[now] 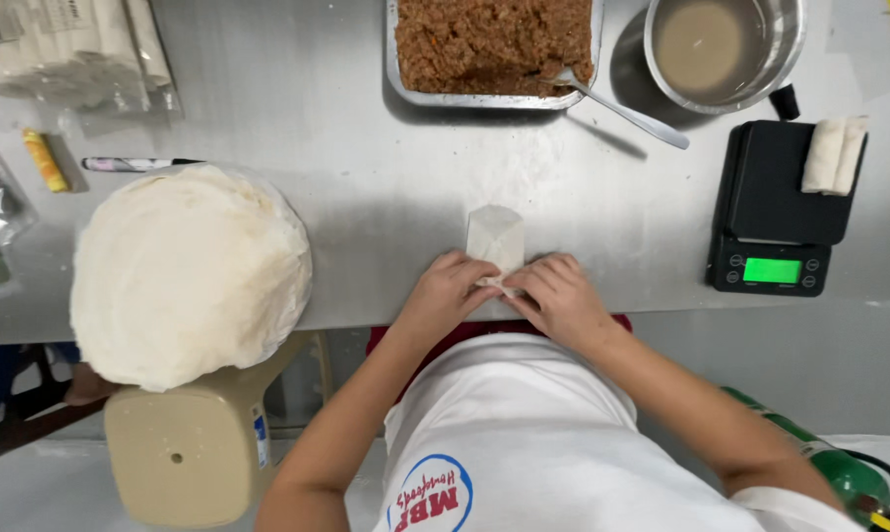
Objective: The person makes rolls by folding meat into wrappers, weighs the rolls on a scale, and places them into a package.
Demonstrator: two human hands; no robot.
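A thin white wrapper lies on the steel table, folded into a narrow pointed shape. My left hand and my right hand both pinch its near end, fingertips meeting at the roll. A metal tray of brown minced filling sits beyond, with a spoon resting in it. Two finished rolls lie on a black digital scale to the right.
A tall stack of round white wrappers sits on a beige stool at the left. A steel bowl of cloudy liquid stands at the back right. A marker, plastic bags and a green cylinder are nearby.
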